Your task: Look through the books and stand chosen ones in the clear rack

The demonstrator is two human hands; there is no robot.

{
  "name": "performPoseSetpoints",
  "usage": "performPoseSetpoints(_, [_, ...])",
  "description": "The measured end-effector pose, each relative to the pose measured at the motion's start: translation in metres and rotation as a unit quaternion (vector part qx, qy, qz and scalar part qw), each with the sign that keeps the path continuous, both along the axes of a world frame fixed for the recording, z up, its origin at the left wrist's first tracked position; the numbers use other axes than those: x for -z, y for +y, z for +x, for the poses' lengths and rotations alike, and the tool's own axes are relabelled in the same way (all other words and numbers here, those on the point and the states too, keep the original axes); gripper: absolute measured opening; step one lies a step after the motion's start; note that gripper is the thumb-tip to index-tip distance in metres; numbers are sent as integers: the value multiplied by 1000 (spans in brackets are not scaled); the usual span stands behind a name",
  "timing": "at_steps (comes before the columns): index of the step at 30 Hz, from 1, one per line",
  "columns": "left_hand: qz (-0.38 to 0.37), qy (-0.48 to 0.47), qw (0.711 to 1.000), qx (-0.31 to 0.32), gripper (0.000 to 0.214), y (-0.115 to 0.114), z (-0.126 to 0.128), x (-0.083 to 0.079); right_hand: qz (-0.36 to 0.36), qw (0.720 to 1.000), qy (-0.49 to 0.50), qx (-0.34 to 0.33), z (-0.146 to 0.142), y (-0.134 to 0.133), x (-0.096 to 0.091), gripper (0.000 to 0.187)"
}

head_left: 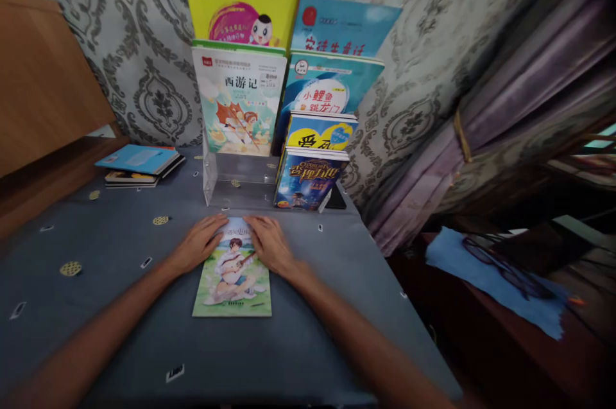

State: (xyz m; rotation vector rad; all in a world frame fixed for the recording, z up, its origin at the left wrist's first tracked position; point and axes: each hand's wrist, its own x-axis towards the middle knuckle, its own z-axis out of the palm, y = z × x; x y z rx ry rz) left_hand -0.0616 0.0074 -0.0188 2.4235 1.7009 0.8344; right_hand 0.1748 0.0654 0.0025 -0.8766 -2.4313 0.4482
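A thin book (pixel 235 274), its cover showing a seated figure with a guitar on grass, lies face up on the table in front of me. My left hand (pixel 199 245) rests on its upper left edge, the fingers stretched out toward the top corner. At the upper right edge, my right hand (pixel 270 243) lies in much the same way, its fingers extended over the corner. Both hands touch the book, and their fingers hide part of the title. Just beyond stands a clear plastic book rack (pixel 231 194) with tiers.
The rack bears a white book (pixel 240 101), a yellow book (pixel 240 1), blue books (pixel 332 81) and a dark blue book (pixel 308 181). A small book stack (pixel 139 162) lies at left by a wooden panel (pixel 48 69). Glasses (pixel 510 268) rest on blue cloth (pixel 447 252) at right.
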Motion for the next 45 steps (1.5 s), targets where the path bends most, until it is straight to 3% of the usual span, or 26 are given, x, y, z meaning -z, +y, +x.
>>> performPoseSetpoints(3, [4, 5, 1000, 6, 43, 0, 0, 0, 0, 1000, -25, -12, 0, 1, 1, 41])
performPoseSetpoints(12, [-1, 12, 1000, 4, 43, 0, -1, -1, -9, 999, -10, 31, 33, 9, 8, 37])
performPoseSetpoints(27, [-3, 2, 1000, 26, 40, 3, -4, -8, -34, 999, 0, 43, 30, 14, 10, 38])
performPoseSetpoints(45, [16, 15, 999, 31, 41, 6, -5, 0, -27, 999, 3, 32, 31, 16, 14, 39])
